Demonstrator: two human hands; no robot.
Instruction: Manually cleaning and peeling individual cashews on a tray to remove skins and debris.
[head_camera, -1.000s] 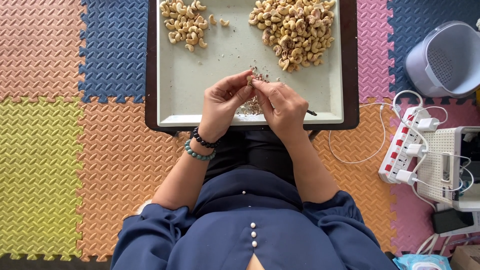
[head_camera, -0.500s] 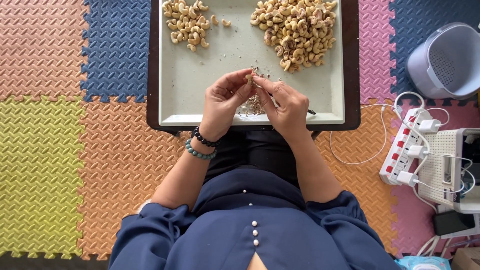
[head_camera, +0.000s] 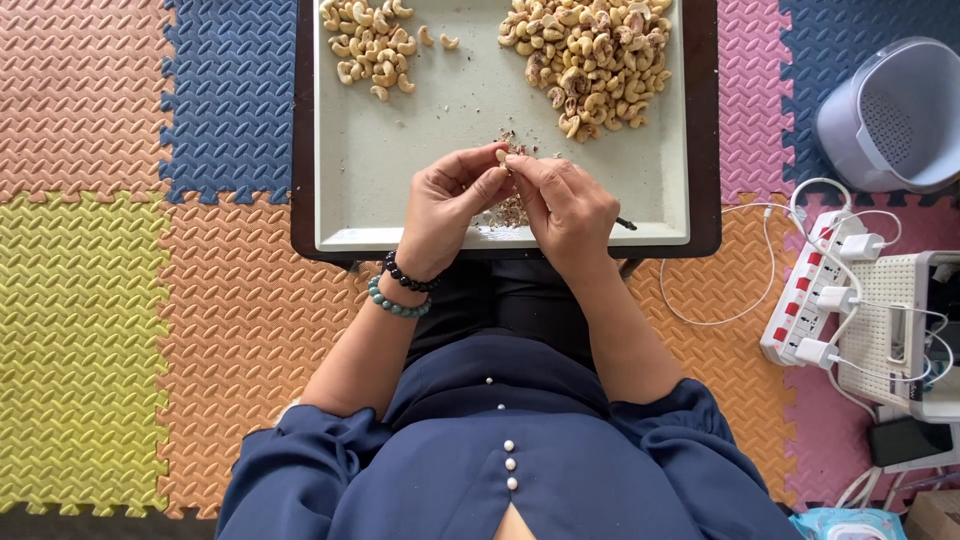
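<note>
My left hand (head_camera: 448, 208) and my right hand (head_camera: 566, 205) meet over the near part of a pale tray (head_camera: 420, 215), fingertips pinched together on one small cashew nut (head_camera: 501, 155). A thin dark tool (head_camera: 624, 223) sticks out from under my right hand. Brown skin flakes (head_camera: 512, 212) lie on the tray beneath the hands. At the tray's far left sits a small pile of pale peeled cashews (head_camera: 368, 45). At the far right is a larger heap of cashews with brown skin (head_camera: 588, 55).
The tray rests on a dark low table (head_camera: 703, 150) over coloured foam floor mats (head_camera: 150, 280). A lilac plastic bin (head_camera: 895, 115) stands at the right. Below it lie a white power strip (head_camera: 815, 290) with plugs and cables, and a white box (head_camera: 905, 335).
Both hands have stayed together over the tray's near edge. The fingers have shifted slightly, and the pale nut now shows at the fingertips.
</note>
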